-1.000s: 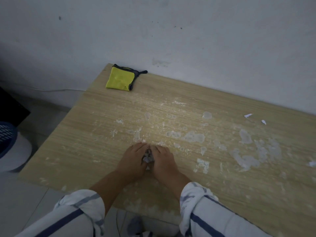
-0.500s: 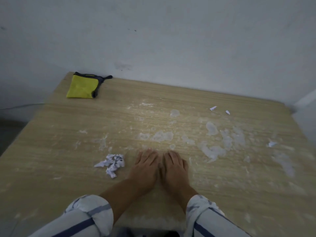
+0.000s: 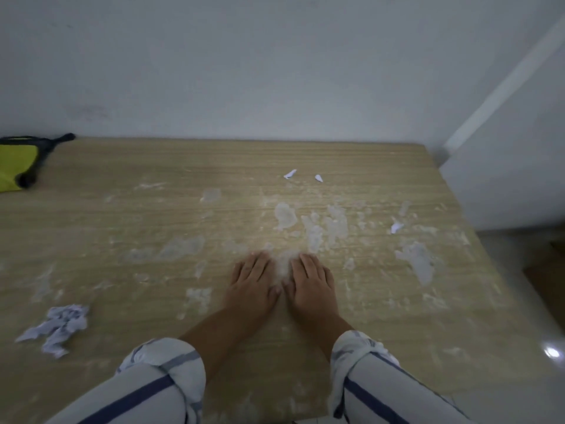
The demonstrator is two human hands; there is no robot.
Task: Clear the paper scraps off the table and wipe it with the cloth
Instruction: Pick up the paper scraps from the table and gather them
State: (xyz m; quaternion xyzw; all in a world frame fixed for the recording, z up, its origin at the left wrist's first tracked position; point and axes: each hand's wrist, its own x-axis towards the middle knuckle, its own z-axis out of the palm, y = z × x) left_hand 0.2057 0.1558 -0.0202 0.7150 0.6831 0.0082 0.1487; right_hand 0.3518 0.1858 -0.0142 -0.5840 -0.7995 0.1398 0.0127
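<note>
Far left edge: yellow cloth [image 3: 13,168] w/ black trim, on the table's [image 3: 122,203] back-left corner by the wall. It is now half cut off by the frame. Half a sec ago it showed whole, so the view has swung right.

Front left: crumpled paper pile [image 3: 59,325] lies alone on the table. 1 sec ago it was squeezed btw both hands. Half a sec ago it sat just beside the left hand, and now it is well apart from it.

Centre: left hand [image 3: 252,286] and right hand [image 3: 312,284], both flat, palms down, fingers straight on the wood, holding nothing. Thumbs nearly meet, w/ a narrow gap btw the hands showing a white smear. Earlier they lay side by side, touching. Both have slid right, closer to the dried white smears [image 3: 330,224]. Rolled striped sleeves [image 3: 165,371] below.

Back, beyond the hands: a curled scrap [image 3: 289,173] and a pointed scrap [image 3: 319,178] near each other, same spots on the table as before.

Right: third scrap [image 3: 396,228] among the white patches, near the table's right edge.

Far right: floor [image 3: 516,244] w/ a glare spot.
</note>
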